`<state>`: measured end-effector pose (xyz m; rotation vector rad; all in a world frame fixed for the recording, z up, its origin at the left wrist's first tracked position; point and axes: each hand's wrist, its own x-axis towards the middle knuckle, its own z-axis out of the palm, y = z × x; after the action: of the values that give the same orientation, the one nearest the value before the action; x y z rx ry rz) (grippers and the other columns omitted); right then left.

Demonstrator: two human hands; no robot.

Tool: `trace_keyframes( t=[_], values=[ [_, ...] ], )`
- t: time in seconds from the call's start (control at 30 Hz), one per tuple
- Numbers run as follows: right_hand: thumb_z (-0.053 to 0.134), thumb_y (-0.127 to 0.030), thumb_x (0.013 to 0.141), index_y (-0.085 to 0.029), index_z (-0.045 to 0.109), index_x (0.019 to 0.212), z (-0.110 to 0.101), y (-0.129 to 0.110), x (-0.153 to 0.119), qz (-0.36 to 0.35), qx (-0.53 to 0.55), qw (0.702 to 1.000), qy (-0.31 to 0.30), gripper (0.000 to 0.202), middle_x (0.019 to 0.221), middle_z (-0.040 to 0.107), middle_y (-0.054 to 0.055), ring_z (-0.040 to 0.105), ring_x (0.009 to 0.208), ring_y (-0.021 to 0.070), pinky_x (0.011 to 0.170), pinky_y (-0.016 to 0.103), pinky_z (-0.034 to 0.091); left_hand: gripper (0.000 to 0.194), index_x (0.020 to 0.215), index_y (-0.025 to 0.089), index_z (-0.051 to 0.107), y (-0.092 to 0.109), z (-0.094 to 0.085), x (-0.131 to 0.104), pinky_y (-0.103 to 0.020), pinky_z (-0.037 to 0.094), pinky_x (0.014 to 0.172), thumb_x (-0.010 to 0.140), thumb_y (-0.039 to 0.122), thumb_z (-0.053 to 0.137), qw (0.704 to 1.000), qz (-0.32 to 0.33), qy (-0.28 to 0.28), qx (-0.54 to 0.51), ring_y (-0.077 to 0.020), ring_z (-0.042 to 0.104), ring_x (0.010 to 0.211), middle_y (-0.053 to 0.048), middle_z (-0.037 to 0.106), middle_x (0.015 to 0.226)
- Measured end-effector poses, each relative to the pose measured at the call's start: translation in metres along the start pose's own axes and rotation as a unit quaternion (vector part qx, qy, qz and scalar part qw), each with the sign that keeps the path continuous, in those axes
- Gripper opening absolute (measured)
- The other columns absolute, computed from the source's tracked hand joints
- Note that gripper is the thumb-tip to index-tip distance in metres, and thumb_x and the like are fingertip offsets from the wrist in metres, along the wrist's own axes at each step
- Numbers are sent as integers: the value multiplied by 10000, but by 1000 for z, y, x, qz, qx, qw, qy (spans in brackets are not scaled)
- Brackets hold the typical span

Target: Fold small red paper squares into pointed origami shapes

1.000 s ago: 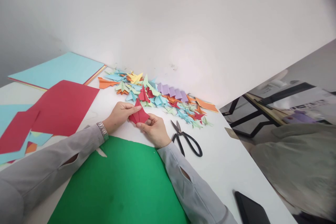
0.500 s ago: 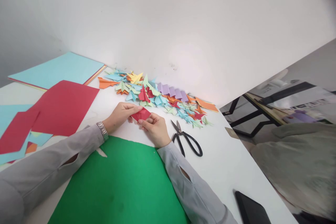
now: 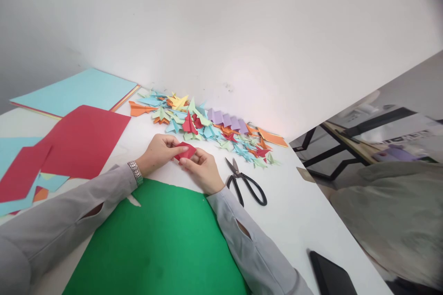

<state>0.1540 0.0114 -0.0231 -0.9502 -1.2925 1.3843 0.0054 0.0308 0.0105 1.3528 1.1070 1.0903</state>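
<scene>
A small folded piece of red paper is held up between my two hands, just beyond the top edge of a green sheet. My left hand pinches its left side, thumb on top. Its lower right side is gripped by my right hand, thumb and fingers closed on it. Behind my hands lies a heap of small folded papers in several colours, with a red one near the middle. Black-handled scissors rest partly open to the right of my right hand.
Large red sheets and a light blue stack lie at the left. Folded purple papers and orange papers are near the wall. A black phone is at the front right. Beyond the table's right edge is grey-green fabric.
My left thumb has moved right, further over the red paper. The paper's visible face now looks smoother and smaller, its fold lines no longer showing.
</scene>
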Motion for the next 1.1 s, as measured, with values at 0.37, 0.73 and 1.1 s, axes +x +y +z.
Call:
trace_keyframes(
  t=[0.37, 0.73, 1.1],
  values=[
    [808, -380, 580, -152, 645, 692, -3, 4, 2, 25, -16, 999, 22, 302, 570, 692, 23, 553, 440, 94, 464, 220, 420, 462, 454, 130, 529, -9, -4, 4, -199, 274, 421, 701, 502, 646, 999, 12, -32, -2, -60, 376, 427, 23, 463, 419],
    [801, -394, 585, -172, 582, 582, -1, 2, -1, 33, -51, 998, 7, 311, 572, 700, 37, 539, 420, 99, 445, 225, 419, 298, 582, 122, 633, -10, -5, 5, -202, 343, 471, 628, 402, 723, 998, 0, -61, -14, -85, 474, 496, 10, 574, 513],
    [786, -406, 604, -173, 556, 545, 0, -3, -3, 18, -51, 998, 15, 333, 519, 678, 24, 459, 358, 71, 389, 202, 350, 393, 545, 126, 605, -12, -6, 8, -208, 294, 444, 674, 490, 674, 998, 9, -62, 11, -73, 414, 458, 27, 506, 468]
  ],
)
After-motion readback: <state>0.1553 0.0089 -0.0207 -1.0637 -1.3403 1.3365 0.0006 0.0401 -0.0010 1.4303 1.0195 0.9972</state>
